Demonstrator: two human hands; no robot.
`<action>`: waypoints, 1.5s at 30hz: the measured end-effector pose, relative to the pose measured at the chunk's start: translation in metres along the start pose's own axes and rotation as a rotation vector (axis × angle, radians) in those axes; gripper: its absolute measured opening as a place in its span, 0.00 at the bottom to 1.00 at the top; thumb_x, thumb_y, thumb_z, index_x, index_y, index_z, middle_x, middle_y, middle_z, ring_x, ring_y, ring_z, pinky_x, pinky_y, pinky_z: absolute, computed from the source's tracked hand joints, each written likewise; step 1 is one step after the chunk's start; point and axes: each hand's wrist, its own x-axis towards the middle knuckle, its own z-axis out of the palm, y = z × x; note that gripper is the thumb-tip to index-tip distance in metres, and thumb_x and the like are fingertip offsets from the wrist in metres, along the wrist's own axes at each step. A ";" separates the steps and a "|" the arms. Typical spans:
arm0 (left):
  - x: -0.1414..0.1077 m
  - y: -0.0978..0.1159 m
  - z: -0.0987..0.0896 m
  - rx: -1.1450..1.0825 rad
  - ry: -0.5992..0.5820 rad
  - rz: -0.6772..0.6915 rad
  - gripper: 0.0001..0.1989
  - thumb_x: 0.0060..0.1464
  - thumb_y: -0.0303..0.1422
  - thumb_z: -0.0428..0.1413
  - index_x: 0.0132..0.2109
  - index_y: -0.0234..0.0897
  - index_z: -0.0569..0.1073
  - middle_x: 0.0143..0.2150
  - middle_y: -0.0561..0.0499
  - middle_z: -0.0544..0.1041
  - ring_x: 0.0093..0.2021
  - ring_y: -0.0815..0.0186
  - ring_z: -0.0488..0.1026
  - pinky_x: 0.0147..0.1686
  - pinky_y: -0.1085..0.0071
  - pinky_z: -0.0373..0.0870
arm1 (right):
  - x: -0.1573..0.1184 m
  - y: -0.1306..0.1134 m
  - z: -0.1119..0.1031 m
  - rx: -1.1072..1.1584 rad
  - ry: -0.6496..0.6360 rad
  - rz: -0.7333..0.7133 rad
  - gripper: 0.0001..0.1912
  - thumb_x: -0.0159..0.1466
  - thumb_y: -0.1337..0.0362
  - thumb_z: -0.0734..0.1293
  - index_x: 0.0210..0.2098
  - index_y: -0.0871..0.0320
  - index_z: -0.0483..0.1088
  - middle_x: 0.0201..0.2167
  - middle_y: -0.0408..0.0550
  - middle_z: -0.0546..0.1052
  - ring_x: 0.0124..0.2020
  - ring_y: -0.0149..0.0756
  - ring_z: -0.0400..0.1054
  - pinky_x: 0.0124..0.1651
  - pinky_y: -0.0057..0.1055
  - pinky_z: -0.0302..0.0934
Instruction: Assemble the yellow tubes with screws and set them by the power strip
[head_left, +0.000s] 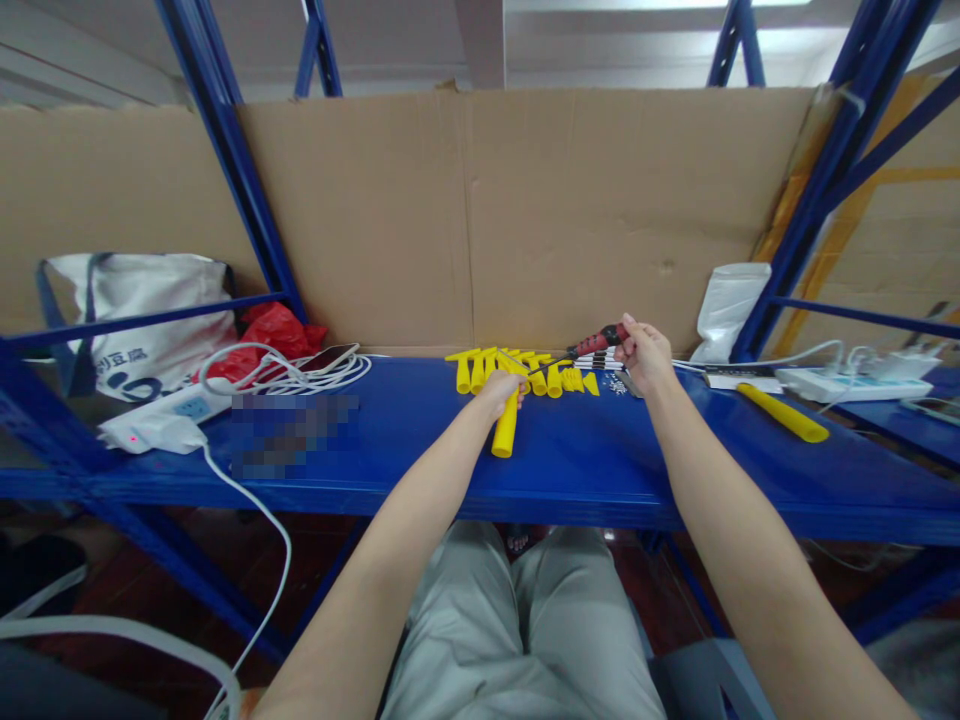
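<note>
My left hand (504,393) is wrapped round a yellow tubular handle (505,432), whose lower end points toward me above the blue shelf. In my right hand (643,352) is a red and black screwdriver (596,342), gripped at the end of its handle. Its dark shaft runs left and down to the yellow piece by my left fingers; the exact contact at the tip is hard to make out. Just behind my left hand stands a row of yellow tubular pieces (463,375), with small flat yellow parts (574,380) to their right. Small metallic bits (616,384) lie near my right hand.
A yellow tube (784,413) lies at the right, before a white power strip (855,384). A white pouch (729,312) leans against the cardboard wall (555,210). Leftward are another power strip (169,412), coiled white cables (330,377), a red bag (274,335) and a cloth bag (142,320).
</note>
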 end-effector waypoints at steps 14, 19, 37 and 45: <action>0.000 0.002 -0.001 -0.022 0.017 0.021 0.09 0.51 0.18 0.49 0.28 0.35 0.63 0.14 0.60 0.61 0.12 0.76 0.56 0.16 0.77 0.53 | -0.001 0.000 0.000 0.013 0.101 0.038 0.22 0.51 0.62 0.72 0.20 0.56 0.53 0.08 0.30 0.53 0.09 0.20 0.45 0.11 0.19 0.43; 0.001 0.001 0.000 -0.023 0.017 0.030 0.08 0.51 0.19 0.50 0.30 0.35 0.64 0.14 0.59 0.61 0.12 0.76 0.56 0.15 0.77 0.54 | -0.006 0.000 0.003 -0.035 0.046 0.091 0.20 0.52 0.63 0.71 0.20 0.55 0.53 0.07 0.30 0.51 0.09 0.20 0.44 0.12 0.20 0.44; -0.003 0.002 0.001 -0.037 0.005 0.013 0.09 0.54 0.20 0.49 0.28 0.35 0.62 0.14 0.59 0.61 0.12 0.76 0.56 0.15 0.77 0.53 | -0.024 0.017 0.002 -0.845 -0.596 0.673 0.17 0.52 0.55 0.72 0.22 0.59 0.63 0.12 0.41 0.67 0.12 0.25 0.58 0.13 0.20 0.53; -0.002 0.001 0.001 -0.057 0.003 0.011 0.08 0.53 0.20 0.50 0.29 0.35 0.64 0.15 0.59 0.61 0.13 0.76 0.56 0.16 0.77 0.54 | -0.021 0.023 -0.002 -0.849 -0.684 0.598 0.15 0.49 0.58 0.74 0.21 0.59 0.65 0.12 0.39 0.68 0.12 0.22 0.58 0.14 0.17 0.53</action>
